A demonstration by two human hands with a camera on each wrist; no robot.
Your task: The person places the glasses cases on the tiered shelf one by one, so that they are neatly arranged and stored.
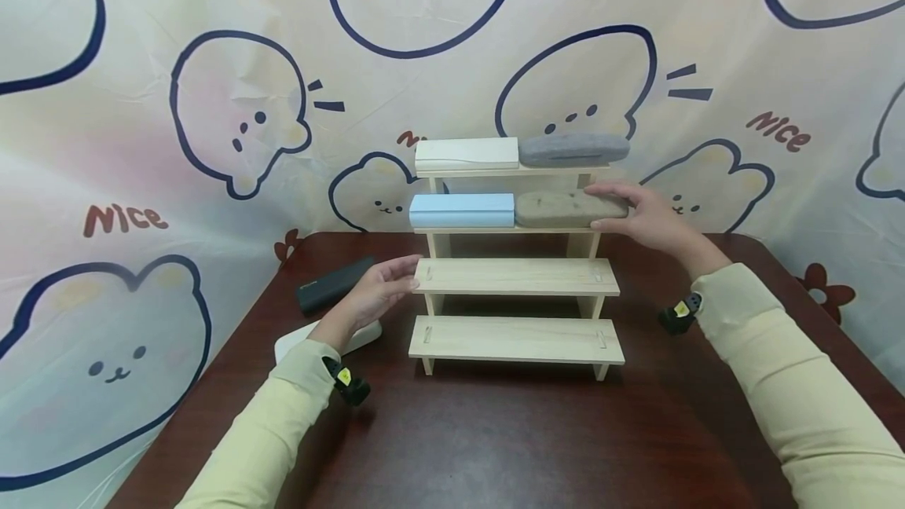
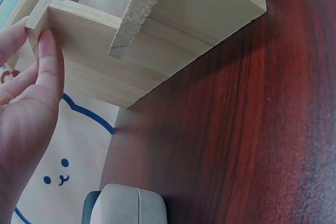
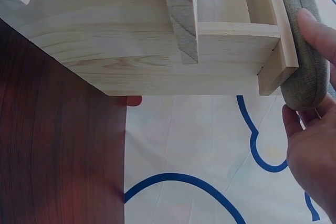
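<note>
A pale wooden four-tier stand [image 1: 516, 277] stands on the table. My left hand [image 1: 378, 289] is at the left end of its second step from the bottom, and in the left wrist view the fingers [image 2: 48, 59] pinch a board's end. On the step above, my right hand [image 1: 657, 222] grips the right end of an olive-grey fabric glasses case [image 1: 551, 210], thumb on the near side. That case [image 3: 296, 40] lies along the board, beside a light blue glasses case [image 1: 462, 210]. The top step carries a white case [image 1: 467, 154] and a grey case [image 1: 574, 149].
Left of the stand, a black case [image 1: 334, 286] and a white case [image 1: 364, 336] lie on the dark red-brown table [image 1: 509, 430]; my left forearm partly covers the white one. Behind the table hangs a cartoon-printed curtain [image 1: 396, 93]. The two lower steps are bare wood.
</note>
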